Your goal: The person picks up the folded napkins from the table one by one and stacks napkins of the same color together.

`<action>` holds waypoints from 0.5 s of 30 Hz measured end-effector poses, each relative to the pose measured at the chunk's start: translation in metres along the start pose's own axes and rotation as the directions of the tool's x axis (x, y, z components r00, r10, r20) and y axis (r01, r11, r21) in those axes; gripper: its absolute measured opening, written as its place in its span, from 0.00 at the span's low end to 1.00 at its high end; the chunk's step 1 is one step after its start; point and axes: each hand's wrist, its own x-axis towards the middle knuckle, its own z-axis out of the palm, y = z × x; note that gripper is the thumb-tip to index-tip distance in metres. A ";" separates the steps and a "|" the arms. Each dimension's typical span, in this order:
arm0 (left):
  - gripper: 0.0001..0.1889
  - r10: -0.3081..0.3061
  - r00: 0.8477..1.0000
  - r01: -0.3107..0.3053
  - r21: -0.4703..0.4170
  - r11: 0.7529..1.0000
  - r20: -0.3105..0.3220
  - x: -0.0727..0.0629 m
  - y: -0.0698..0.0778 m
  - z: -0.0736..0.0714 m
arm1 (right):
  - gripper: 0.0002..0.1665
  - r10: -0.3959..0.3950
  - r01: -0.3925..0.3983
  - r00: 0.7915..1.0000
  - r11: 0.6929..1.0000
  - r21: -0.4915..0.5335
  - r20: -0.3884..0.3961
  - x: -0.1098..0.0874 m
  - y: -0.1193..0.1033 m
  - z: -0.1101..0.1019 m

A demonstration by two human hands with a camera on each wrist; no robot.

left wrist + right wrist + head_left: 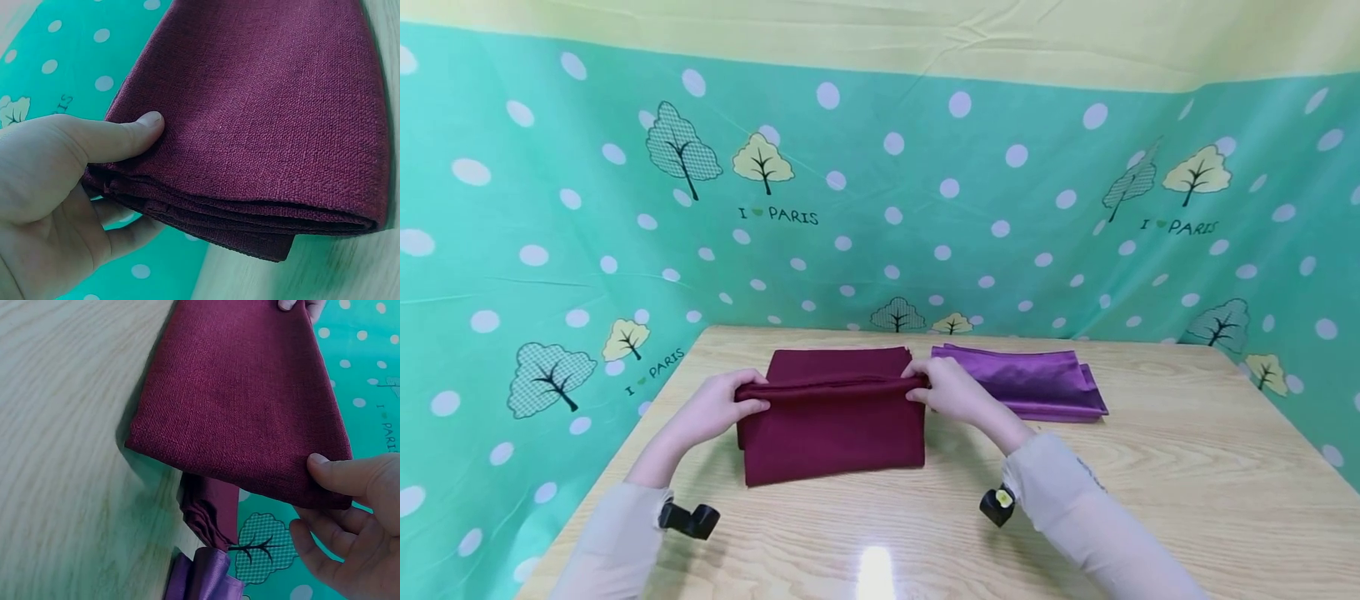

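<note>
In the head view a folded maroon cloth (835, 437) is held up by its far edge, its near edge low over the table. My left hand (718, 407) pinches the left upper corner, thumb on the near face and fingers behind. At the right upper corner my right hand (951, 390) pinches it the same way. Several stacked layers show along the side of the cloth (269, 144) in the left wrist view. Behind it lies another folded maroon cloth (842, 361), partly hidden; its bunched end (209, 509) shows in the right wrist view.
A folded shiny purple cloth (1030, 379) lies at the back, to the right of the maroon ones. The wooden table (1180, 467) meets a green dotted curtain (880, 217) at the back and left. A black wrist camera (688, 520) hangs from the left sleeve.
</note>
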 end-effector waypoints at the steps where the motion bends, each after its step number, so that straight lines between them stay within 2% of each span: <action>1: 0.07 0.000 1.000 0.000 -0.001 1.000 -0.002 0.001 0.000 0.000 | 0.09 0.008 -0.008 1.000 1.000 0.006 0.004 0.001 0.000 0.000; 10: 0.08 -0.017 1.000 0.017 -0.019 1.000 -0.010 0.011 -0.003 -0.002 | 0.10 -0.036 0.035 0.999 0.997 -0.068 -0.014 0.005 -0.002 -0.009; 15: 0.07 -0.005 1.000 0.005 -0.022 1.000 -0.008 0.016 -0.002 -0.004 | 0.11 -0.041 0.039 0.999 0.996 -0.076 -0.024 0.007 -0.002 -0.014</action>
